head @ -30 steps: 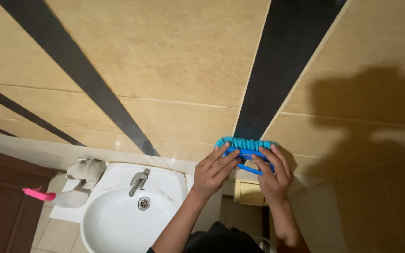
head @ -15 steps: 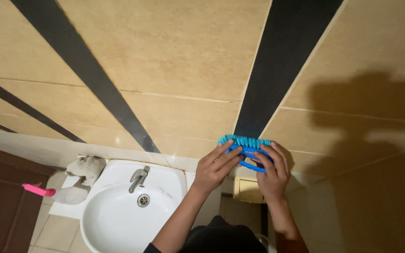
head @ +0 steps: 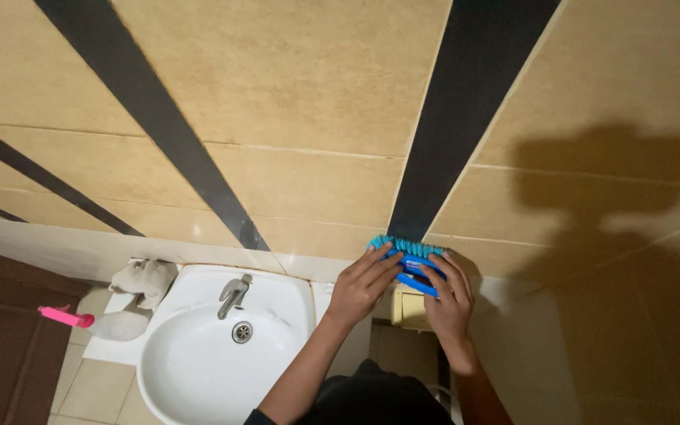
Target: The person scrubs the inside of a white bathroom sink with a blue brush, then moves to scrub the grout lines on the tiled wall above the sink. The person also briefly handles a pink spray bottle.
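Barely shifted since earlier, both hands, left (head: pixel 362 285) and right (head: pixel 449 293), grip the blue scrub brush (head: pixel 408 254) (bristles against the tiled wall (head: pixel 301 142)) right of the white sink (head: pixel 206 346).

We see a white oval ceramic washbasin (head: pixel 198 370) fixed against the beige tiled wall (head: pixel 293 102), with a metal tap (head: pixel 234 295) on its rim and a round metal drain (head: pixel 242 332) in its bowl. On the white ledge (head: pixel 108 346) just left of it lie a crumpled grey cloth (head: pixel 145 279) and a pink-handled brush (head: pixel 80 320).
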